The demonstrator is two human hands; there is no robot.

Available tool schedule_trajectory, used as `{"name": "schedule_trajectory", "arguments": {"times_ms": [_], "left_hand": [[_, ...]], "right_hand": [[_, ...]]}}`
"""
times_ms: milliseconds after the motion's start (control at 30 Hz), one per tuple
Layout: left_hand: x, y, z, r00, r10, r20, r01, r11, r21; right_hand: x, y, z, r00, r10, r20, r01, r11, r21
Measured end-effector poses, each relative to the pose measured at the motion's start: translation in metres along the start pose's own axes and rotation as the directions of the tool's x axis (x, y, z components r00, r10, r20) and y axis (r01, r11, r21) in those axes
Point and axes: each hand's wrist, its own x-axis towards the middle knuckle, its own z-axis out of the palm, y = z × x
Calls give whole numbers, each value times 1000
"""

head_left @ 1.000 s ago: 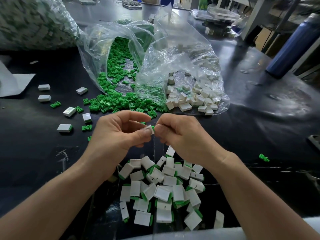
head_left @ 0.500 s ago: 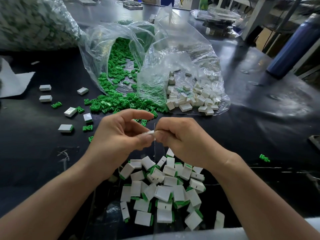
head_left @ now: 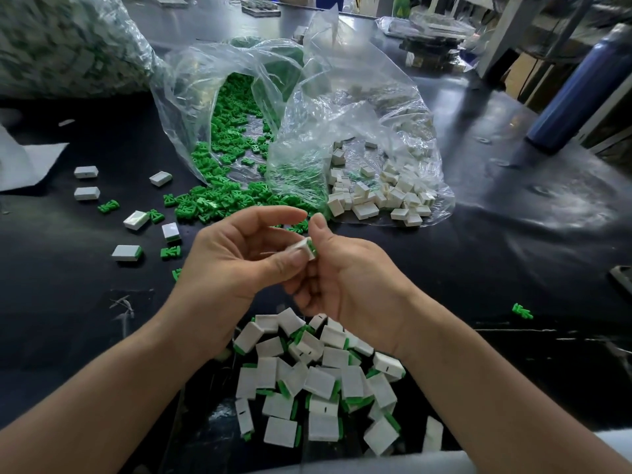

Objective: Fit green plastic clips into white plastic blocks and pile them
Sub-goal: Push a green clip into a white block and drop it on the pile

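Observation:
My left hand (head_left: 239,258) pinches a white block with a green clip in its end (head_left: 305,248) between its thumb and fingers, above the table's middle. My right hand (head_left: 345,285) is turned palm up beside it. Its thumb stands straight against the block's green end and its fingers curl loosely below. A pile of fitted white blocks with green clips (head_left: 318,381) lies just beneath both wrists. Loose green clips (head_left: 219,200) spill from a clear bag (head_left: 205,97). Bare white blocks (head_left: 376,196) lie in a second clear bag (head_left: 376,124).
A few stray white blocks (head_left: 86,193) and clips (head_left: 108,206) are scattered at the left on the black table (head_left: 513,254). A lone clip (head_left: 522,311) lies at the right. A blue bottle (head_left: 578,94) stands far right and a big filled bag (head_left: 61,42) far left.
Both hands pinched the block together before. Now my right hand has rolled palm up with its thumb straightened, my left forefinger has lifted, and the block sits in my left thumb's pinch.

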Motion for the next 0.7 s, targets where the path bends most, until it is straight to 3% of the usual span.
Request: {"name": "schedule_trajectory", "arguments": {"times_ms": [200,467,700], "left_hand": [[1,-1,-1,1000,5,9,-5,1000,2],[1,1,-1,1000,11,4,-10,1000,-30],[1,1,-1,1000,7,-5,-7,1000,-27]], "right_hand": [[1,1,-2,1000,-4,-2,4,1000,3],[1,0,-8,999,-34,-12,31,987,-155],[2,1,-9,999,-42,-20,37,982,-186]]}}
